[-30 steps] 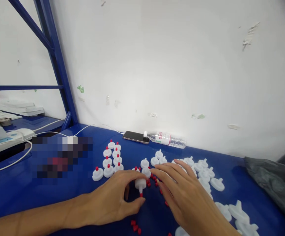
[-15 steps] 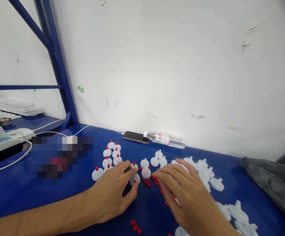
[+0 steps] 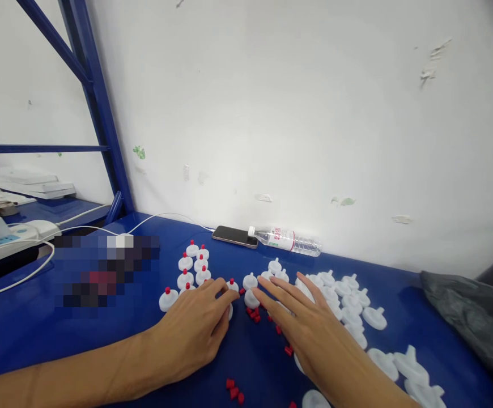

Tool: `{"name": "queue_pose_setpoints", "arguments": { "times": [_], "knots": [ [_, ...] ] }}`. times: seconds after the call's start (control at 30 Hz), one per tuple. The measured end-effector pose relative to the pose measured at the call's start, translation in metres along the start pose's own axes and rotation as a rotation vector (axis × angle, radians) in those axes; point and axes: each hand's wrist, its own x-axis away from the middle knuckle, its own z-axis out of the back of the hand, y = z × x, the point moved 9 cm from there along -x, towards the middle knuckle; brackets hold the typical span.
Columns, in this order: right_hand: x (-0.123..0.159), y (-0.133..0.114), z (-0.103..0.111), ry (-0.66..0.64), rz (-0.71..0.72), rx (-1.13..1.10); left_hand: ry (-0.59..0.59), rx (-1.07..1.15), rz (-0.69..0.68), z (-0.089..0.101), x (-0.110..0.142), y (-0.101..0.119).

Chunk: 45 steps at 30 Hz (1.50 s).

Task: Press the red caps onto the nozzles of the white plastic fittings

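My left hand (image 3: 191, 328) is closed, its fingers and thumb bent round a white plastic disc (image 3: 230, 312) that is mostly hidden behind them. Just beyond its fingertips stands another white disc with a red cap (image 3: 232, 286). My right hand (image 3: 306, 317) is open, fingers stretched out and apart, palm down. Its fingertips reach over a white disc with a short stem (image 3: 252, 298); whether they touch it I cannot tell. Small red caps (image 3: 254, 314) lie loose between the hands. More loose red caps (image 3: 234, 392) lie nearer me.
Several red-capped discs (image 3: 186, 262) stand in rows beyond my left hand. Many uncapped white discs (image 3: 351, 300) are spread to the right. A phone (image 3: 235, 236) and a water bottle (image 3: 289, 240) lie by the wall. A dark plastic bag (image 3: 471, 311) sits at the right edge.
My right hand has moved left and a little away from me, its fingers straightening. My left thumb has drawn in under the fingers, and the disc there is more hidden.
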Motion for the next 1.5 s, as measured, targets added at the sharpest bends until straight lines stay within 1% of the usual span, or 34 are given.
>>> {"name": "queue_pose_setpoints", "arguments": {
  "times": [0.07,0.17,0.27,0.37,0.47,0.7,0.97,1.13,1.2,1.23,1.3,1.4,1.5],
  "knots": [
    [0.002,-0.001,-0.006,-0.023,0.018,0.007,-0.005,-0.002,-0.003,0.002,-0.001,0.001],
    [0.002,-0.004,-0.008,-0.027,0.051,0.045,-0.014,-0.017,-0.012,0.005,-0.004,0.004],
    [0.002,-0.007,-0.010,-0.052,0.067,0.055,-0.067,-0.036,-0.072,0.004,-0.005,0.011],
    [0.000,-0.007,-0.008,-0.054,0.058,-0.007,-0.129,-0.047,-0.141,-0.002,-0.003,0.017],
    [-0.001,-0.004,-0.004,-0.021,0.035,-0.056,-0.149,-0.062,-0.161,-0.006,-0.002,0.018],
    [-0.002,0.002,0.004,0.065,-0.031,-0.084,-0.120,-0.031,-0.153,-0.009,-0.005,0.012],
    [0.001,0.016,0.011,0.184,-0.131,-0.159,-0.094,0.026,-0.150,-0.011,-0.004,0.009],
    [-0.001,0.019,0.031,0.280,-0.160,-0.237,-0.061,0.037,-0.154,-0.006,-0.006,0.011],
    [-0.004,0.015,0.039,0.281,-0.140,-0.275,-0.045,0.045,-0.148,-0.004,-0.007,0.013],
    [-0.006,0.012,0.041,0.262,-0.119,-0.300,-0.035,0.050,-0.146,-0.002,-0.007,0.013],
    [-0.009,0.002,0.042,0.215,-0.061,-0.366,-0.005,0.063,-0.146,0.001,-0.007,0.014],
    [-0.010,-0.010,0.041,0.201,0.009,-0.433,0.063,0.089,-0.171,0.007,-0.005,0.016],
    [-0.008,-0.012,0.035,0.188,0.005,-0.430,0.172,0.117,-0.216,0.018,-0.002,0.018]
  ]
}}
